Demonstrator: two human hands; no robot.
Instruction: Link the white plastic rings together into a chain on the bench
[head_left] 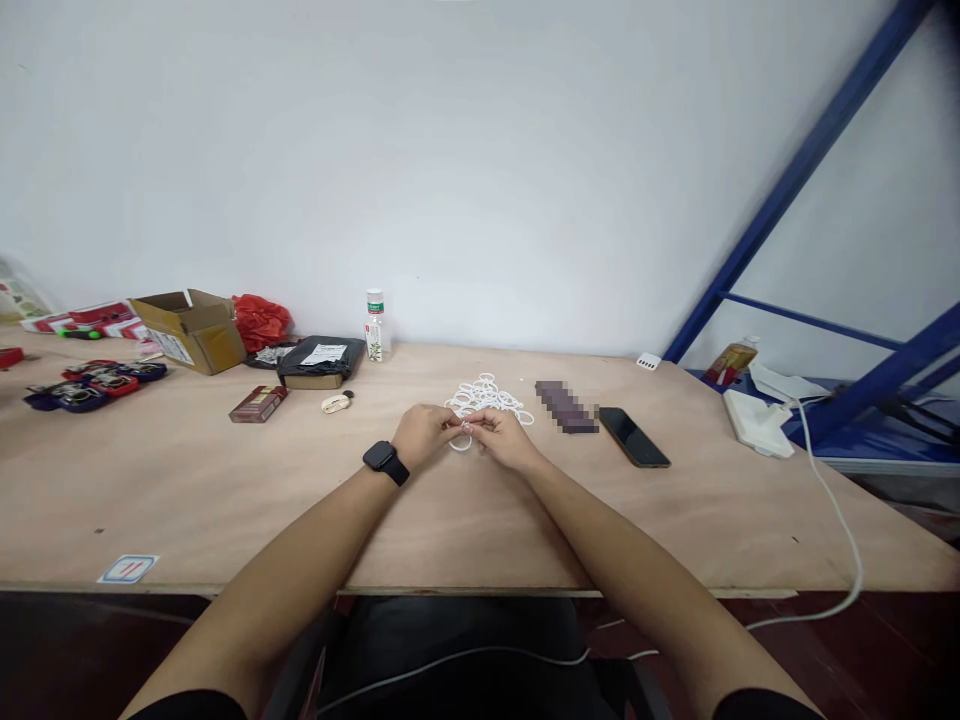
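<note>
A small heap of thin white rings point(487, 392) lies near the middle of the wooden table. Just in front of it, my left hand point(426, 432) and my right hand point(504, 436) meet fingertip to fingertip. Both pinch a single white ring point(460, 447), whose lower loop shows beneath the fingers. Its upper part is hidden by my fingertips. A black smartwatch point(385, 461) is strapped round my left wrist. The heap lies directly behind my fingers; whether they touch it I cannot tell.
Right of the heap are a blurred-out dark item point(566, 407) and a phone point(634, 437). To the left lie a dark red box point(258, 404), a coiled beige cable point(336, 403) and a black package point(319, 358). A bottle point(375, 326) stands by the wall. A white power strip point(756, 424) trails its cable rightward.
</note>
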